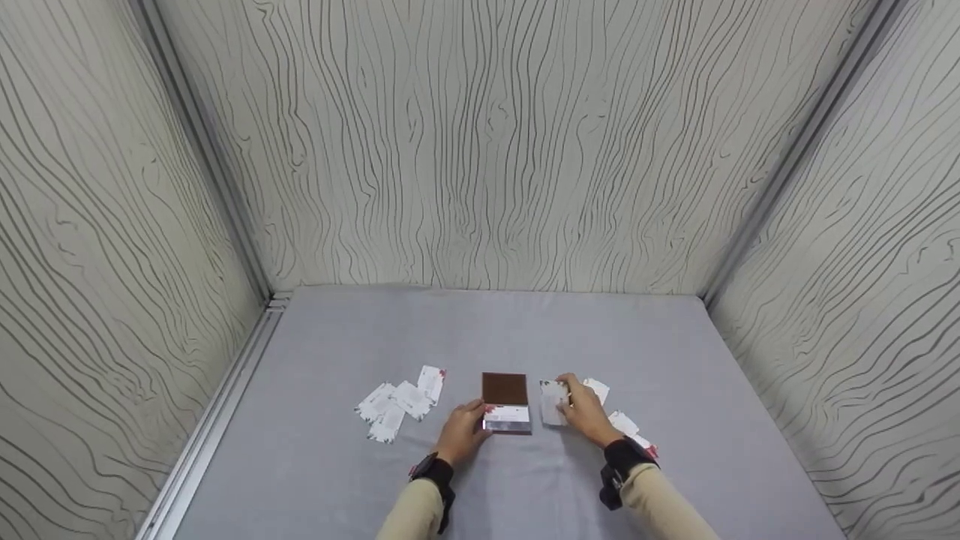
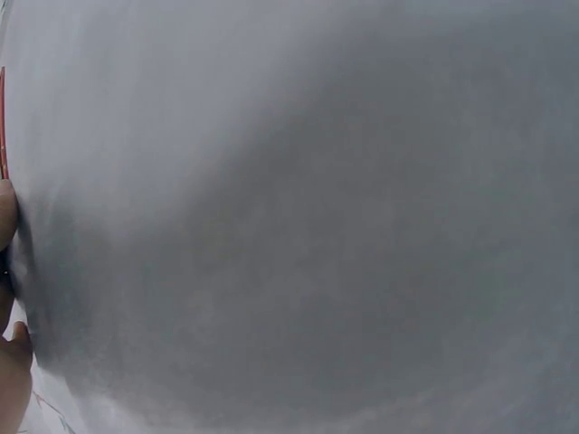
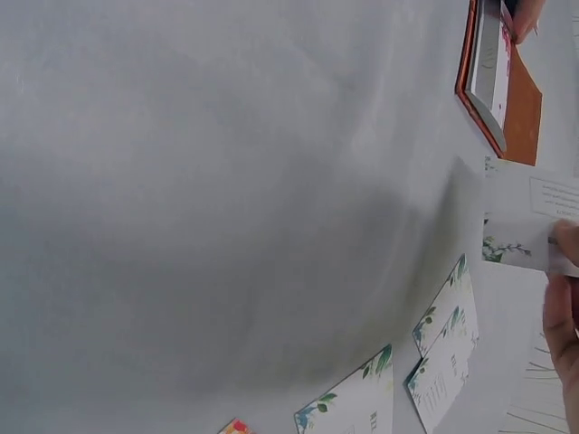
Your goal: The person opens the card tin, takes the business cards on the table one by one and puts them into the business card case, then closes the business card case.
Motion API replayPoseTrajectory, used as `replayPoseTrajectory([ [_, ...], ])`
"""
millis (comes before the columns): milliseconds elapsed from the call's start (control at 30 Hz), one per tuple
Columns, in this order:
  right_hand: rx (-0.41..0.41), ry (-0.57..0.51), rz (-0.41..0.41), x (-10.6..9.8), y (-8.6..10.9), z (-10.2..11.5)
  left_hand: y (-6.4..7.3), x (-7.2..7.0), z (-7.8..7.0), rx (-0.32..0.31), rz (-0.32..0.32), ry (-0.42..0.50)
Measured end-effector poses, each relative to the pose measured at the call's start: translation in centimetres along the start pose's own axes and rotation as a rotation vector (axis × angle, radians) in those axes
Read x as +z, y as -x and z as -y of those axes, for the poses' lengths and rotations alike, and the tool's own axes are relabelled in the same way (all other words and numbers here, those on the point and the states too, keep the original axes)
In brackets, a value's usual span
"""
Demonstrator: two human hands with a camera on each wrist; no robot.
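Note:
A brown card case (image 1: 504,388) lies unfolded in front of me, with a white card with red flowers (image 1: 513,413) in its clear near pocket. My left hand (image 1: 461,433) grips the case by its left edge, fingers and thumb along the side. Just right of the case, my right hand (image 1: 586,411) pinches a white card with green leaf corners (image 3: 516,217). In the right wrist view this card stands out beyond the fingertips, close to the case (image 3: 523,108). At the far left of the left wrist view, only parts of the left-hand fingers (image 2: 11,380) show.
Several white cards (image 1: 411,397) lie loosely spread and partly overlapping left of the case. More leaf-printed cards (image 3: 443,353) lie to the right, partly hidden under my right arm. Patterned panels (image 1: 480,150) stand around the grey cloth-covered table (image 1: 480,330).

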State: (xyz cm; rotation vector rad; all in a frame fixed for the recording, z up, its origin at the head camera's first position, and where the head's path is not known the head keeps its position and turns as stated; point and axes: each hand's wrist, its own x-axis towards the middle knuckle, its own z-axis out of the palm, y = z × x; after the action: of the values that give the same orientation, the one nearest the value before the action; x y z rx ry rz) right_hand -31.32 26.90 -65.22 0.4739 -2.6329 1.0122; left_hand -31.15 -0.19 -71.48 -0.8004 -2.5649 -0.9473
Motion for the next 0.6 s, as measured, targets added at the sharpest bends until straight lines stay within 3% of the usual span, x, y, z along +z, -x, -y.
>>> replayPoseTrajectory([
  [333, -0.061, -0.018, -0.010, 1.1, -0.7, 0.9, 0.1, 0.1, 0.2, 0.003, 0.004, 0.016],
  [600, -0.151, 0.086, -0.023, 2.2, -1.0, 1.6, 0.0, 0.4, 0.4, 0.021, -0.019, 0.020],
])
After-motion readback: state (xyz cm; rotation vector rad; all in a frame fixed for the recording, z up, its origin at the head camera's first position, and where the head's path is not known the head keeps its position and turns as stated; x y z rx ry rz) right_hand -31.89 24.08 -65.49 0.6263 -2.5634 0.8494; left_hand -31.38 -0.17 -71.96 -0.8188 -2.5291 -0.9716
